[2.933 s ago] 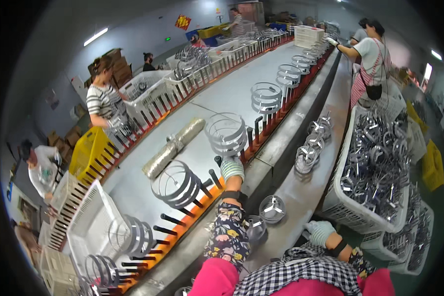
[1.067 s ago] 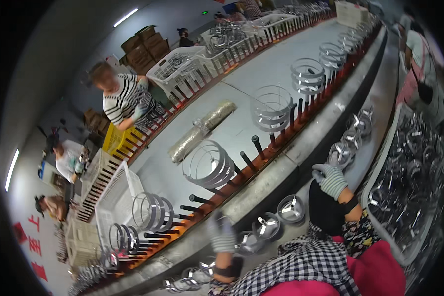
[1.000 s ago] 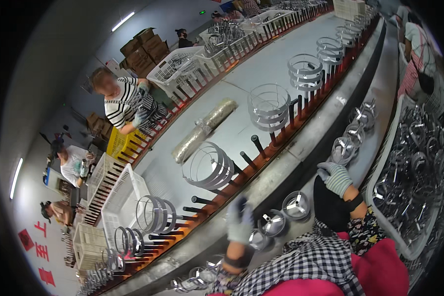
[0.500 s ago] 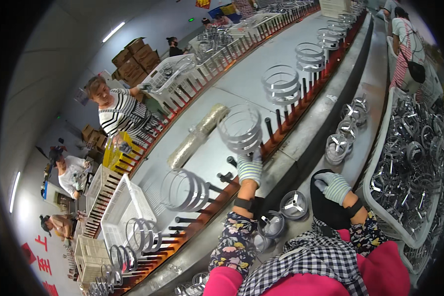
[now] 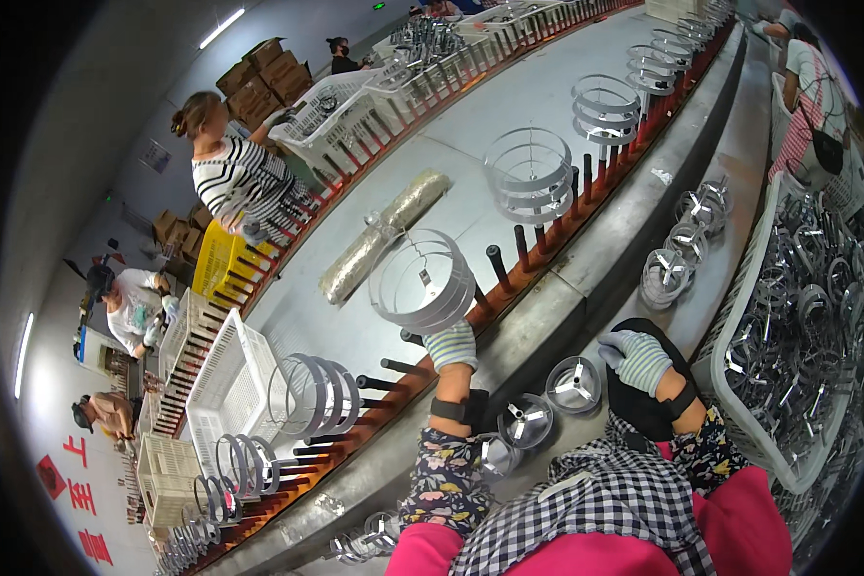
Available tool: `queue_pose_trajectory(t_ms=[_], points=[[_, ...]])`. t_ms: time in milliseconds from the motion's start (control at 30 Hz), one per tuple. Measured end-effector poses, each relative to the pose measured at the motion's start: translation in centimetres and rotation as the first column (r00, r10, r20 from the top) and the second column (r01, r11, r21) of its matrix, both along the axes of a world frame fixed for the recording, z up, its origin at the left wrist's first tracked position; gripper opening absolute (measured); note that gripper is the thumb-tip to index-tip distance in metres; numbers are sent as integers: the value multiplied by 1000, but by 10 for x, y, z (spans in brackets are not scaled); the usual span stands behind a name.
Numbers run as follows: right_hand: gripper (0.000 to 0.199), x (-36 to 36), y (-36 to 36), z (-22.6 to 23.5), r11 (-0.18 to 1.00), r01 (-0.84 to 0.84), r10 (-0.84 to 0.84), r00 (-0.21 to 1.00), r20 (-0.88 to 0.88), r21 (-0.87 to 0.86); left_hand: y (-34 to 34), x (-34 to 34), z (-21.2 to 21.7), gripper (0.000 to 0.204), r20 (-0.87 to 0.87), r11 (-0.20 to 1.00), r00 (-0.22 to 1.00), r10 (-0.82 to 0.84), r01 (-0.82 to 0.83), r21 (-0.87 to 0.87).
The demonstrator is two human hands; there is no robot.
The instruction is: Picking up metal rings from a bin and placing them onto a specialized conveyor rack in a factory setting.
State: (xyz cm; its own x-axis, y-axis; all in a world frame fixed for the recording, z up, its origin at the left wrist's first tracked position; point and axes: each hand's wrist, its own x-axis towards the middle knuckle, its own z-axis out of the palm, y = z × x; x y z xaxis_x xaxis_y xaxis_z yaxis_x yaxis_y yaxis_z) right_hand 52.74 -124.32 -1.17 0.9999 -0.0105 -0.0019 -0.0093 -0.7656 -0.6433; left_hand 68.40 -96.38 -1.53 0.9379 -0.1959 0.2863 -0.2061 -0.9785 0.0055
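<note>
My left hand [image 5: 450, 346], in a striped knit glove, reaches up to the orange peg rail [image 5: 509, 278] and grips the lower rim of a silver metal ring frame [image 5: 422, 281] hanging over the dark pegs. My right hand [image 5: 636, 358], gloved the same way, hovers with curled fingers over the grey bench, next to a round metal disc with a three-armed centre [image 5: 573, 381]. A second such disc [image 5: 525, 419] lies just left of it. Whether the right hand holds anything small, I cannot tell.
More ring frames [image 5: 531, 173] hang along the rail toward the far end. A white basket [image 5: 739, 384] full of metal parts stands at my right. Stacked rings [image 5: 664, 275] lie on the bench. A rolled plastic bundle [image 5: 382, 234] lies on the conveyor. A person in a striped top [image 5: 235, 182] works opposite.
My left hand has risen from the bench to the peg rail and taken hold of the ring frame there. My right hand has stayed by the discs. The view has swung.
</note>
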Motion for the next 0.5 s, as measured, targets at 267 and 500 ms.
queue_pose_trajectory(t_ms=[267, 500], points=[[23, -10, 19, -3, 997, -50, 52, 998, 37, -62, 47, -11, -32, 20, 296, 993, 955, 17, 17, -114], [21, -12, 28, 0, 997, -44, 44, 999, 9, -62, 73, -22, -36, 26, 179, 978, 976, 121, -87, -188]])
